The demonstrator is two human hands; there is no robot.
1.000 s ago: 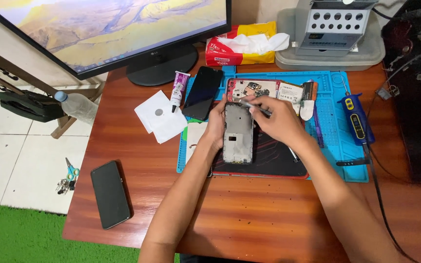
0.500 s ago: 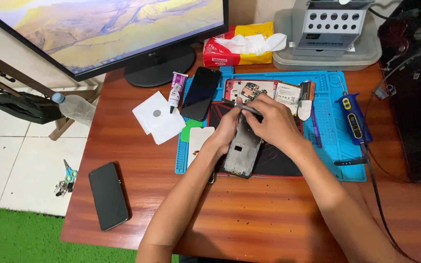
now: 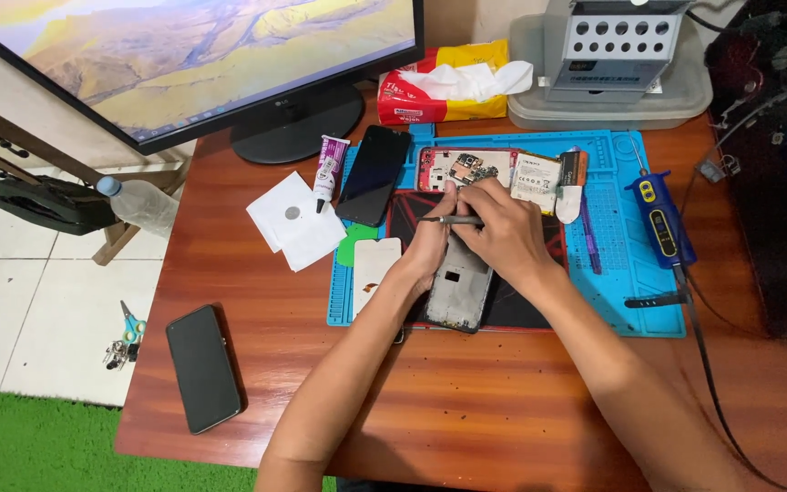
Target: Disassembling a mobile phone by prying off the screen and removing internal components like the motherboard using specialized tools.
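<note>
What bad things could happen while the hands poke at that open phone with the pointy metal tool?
1. The tweezers sit pinched between both hands, the left hand and the right hand, right over the phone frame; a slip might scratch it.
2. The opened red phone lies bare just beyond the hands, so a bump might harm its exposed parts.
3. The glue tube lies close to the black screen panel; a leak could smear it.

Reddish-brown wooden desk stands on white tiled floor; green artificial turf borders the tiles at lower left.
</note>
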